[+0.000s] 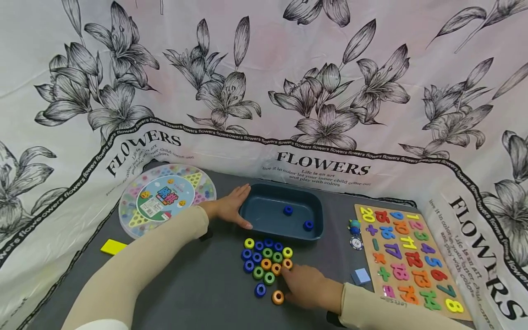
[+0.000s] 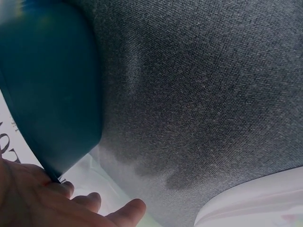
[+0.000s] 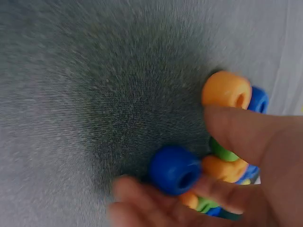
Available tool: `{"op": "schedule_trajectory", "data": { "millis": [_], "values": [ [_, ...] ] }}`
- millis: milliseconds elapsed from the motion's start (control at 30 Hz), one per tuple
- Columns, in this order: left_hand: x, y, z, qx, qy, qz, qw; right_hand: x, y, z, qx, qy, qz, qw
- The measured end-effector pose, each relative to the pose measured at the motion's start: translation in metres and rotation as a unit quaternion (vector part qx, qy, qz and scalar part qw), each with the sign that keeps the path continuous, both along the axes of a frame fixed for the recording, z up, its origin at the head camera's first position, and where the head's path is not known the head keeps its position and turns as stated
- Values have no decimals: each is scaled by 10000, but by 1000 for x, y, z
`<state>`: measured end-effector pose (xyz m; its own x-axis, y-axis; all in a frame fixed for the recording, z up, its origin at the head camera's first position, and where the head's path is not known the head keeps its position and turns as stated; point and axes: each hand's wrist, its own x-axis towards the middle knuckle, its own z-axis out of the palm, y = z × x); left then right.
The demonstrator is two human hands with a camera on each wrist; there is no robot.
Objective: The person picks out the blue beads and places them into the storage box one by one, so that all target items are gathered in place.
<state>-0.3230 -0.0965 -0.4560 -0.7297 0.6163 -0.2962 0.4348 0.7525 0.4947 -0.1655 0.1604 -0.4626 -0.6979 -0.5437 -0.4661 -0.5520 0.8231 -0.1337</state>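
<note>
My left hand (image 1: 231, 207) rests against the left end of a dark blue tray (image 1: 288, 233), its thumb and fingers spread along the outside. Inside that tray lie two blue beads (image 1: 288, 210). My right hand (image 1: 307, 286) is low over the table, at the right side of a group of yellow, blue, green and orange beads (image 1: 267, 253). In the right wrist view its curled fingers surround a blue bead (image 3: 175, 170), which the hand hides from the head view. Its thumb is at an orange bead (image 3: 227, 90).
A round case (image 1: 198, 201) of colored pieces is at the left, near a yellow block (image 1: 113, 247). To the right lie a number board (image 1: 373, 261), a small figure (image 1: 354, 226), a poker chip (image 1: 356, 243) and a light blue cube (image 1: 362, 276). Flowered sheeting (image 1: 231, 151) stands behind.
</note>
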Motion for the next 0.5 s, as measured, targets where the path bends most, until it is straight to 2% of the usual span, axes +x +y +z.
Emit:
{"op": "schedule_trajectory", "data": {
  "millis": [100, 233, 367, 500],
  "values": [
    [-2, 2, 0, -38, 44, -18, 10000, -2, -6, -10, -394, 217, 32, 9990],
    [-4, 3, 1, -101, 43, -18, 9999, -3, -9, -13, -758, 58, 253, 9968],
    [-3, 4, 1, -177, 7, 15, 9998, -3, -5, -10, -986, -193, 717, 9924],
    [-1, 3, -1, -204, -5, 30, 9998, -9, -4, 4, -1657, 86, 1315, 9773]
  ]
}}
